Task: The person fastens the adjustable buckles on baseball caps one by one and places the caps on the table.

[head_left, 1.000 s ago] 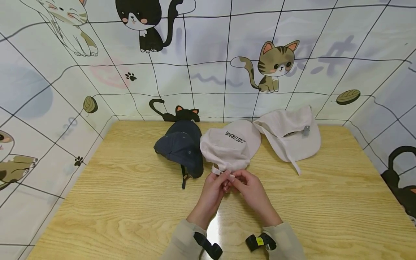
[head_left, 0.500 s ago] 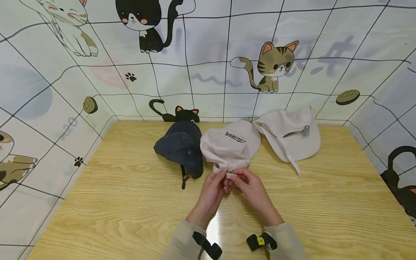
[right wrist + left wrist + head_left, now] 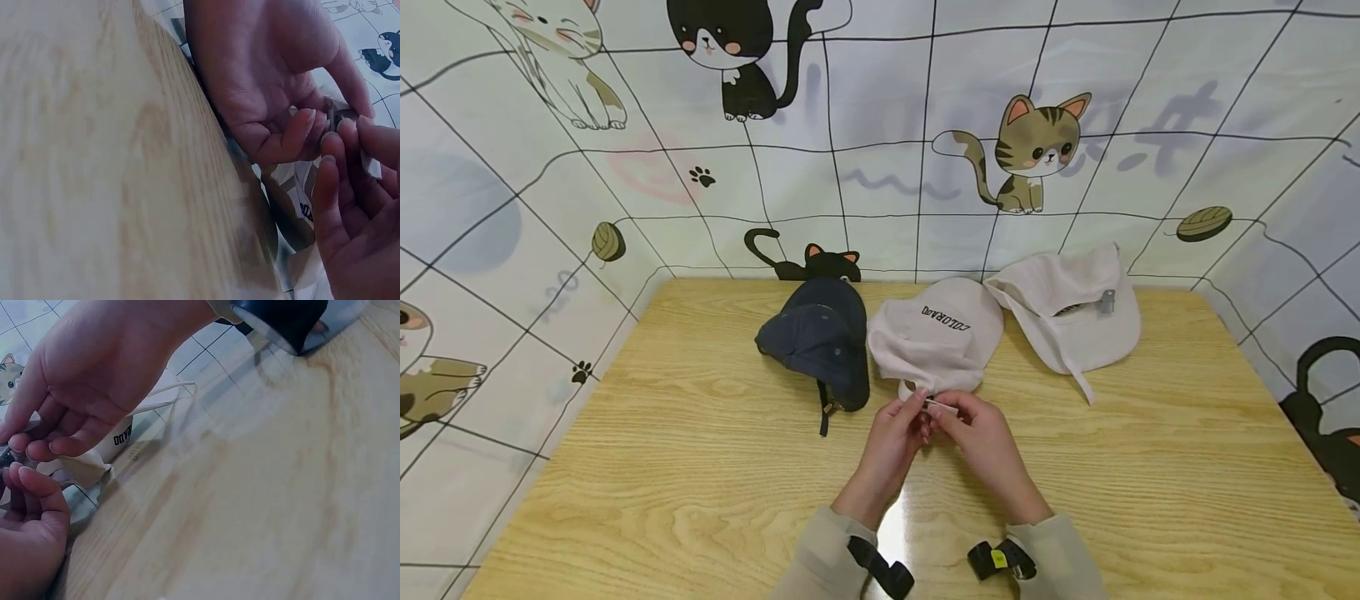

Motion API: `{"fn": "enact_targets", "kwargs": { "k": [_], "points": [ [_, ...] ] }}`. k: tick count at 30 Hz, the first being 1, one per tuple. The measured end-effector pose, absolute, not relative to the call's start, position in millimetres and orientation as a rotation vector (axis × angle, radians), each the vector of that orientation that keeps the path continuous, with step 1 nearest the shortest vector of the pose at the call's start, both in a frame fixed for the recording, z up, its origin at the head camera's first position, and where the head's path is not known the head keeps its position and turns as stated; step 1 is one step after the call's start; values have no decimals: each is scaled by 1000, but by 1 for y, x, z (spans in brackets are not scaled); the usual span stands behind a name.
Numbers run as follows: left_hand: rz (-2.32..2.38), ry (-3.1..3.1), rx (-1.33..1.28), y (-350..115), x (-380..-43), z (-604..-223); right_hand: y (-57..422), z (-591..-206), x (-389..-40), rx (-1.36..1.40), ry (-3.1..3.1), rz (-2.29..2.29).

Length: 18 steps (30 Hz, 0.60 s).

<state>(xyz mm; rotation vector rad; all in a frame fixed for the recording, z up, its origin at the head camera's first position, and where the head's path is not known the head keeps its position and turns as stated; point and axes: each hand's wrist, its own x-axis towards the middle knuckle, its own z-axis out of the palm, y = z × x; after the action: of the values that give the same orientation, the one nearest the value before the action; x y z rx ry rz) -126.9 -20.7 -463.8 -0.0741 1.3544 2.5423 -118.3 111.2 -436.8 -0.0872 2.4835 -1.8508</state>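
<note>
The pale pink cap (image 3: 925, 337) with dark "COLORADO" lettering lies on the table, its back strap towards me. My left hand (image 3: 891, 442) pinches the strap at a small metal buckle (image 3: 340, 115) between thumb and fingers. Close beside it, my right hand (image 3: 981, 433) pinches the free strap end (image 3: 945, 407), whose white tip pokes out past the thumb. Both hands' fingertips nearly meet, and they hide most of the buckle. A small arch of strap (image 3: 905, 389) shows left of the fingertips.
A dark navy cap (image 3: 816, 342) lies just left of the pink one, its black strap hanging forward. Another pale cap (image 3: 1075, 312) lies on the right, strap loose, metal buckle (image 3: 1107, 302) showing. A cat-patterned cloth wall (image 3: 880, 183) borders the wooden table (image 3: 700, 483).
The pink cap has shifted slightly right. Its strap end stuck out flat half a second ago and now tilts down to the right, with dark buckle parts showing at the fingertips.
</note>
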Motion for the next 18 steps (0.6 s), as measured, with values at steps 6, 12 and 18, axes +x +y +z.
{"fn": "enact_targets", "kwargs": {
  "k": [6,12,18],
  "points": [
    [2656,1112,-54,-26,-132,-469,113,-436,-119,-92,2444,-1883],
    [2758,767,-9,-34,-136,-470,113,-426,-117,-49,2389,-1929],
    [2815,446,161,-40,-135,-469,112,-407,-112,-80,2320,-2000]
  ]
}}
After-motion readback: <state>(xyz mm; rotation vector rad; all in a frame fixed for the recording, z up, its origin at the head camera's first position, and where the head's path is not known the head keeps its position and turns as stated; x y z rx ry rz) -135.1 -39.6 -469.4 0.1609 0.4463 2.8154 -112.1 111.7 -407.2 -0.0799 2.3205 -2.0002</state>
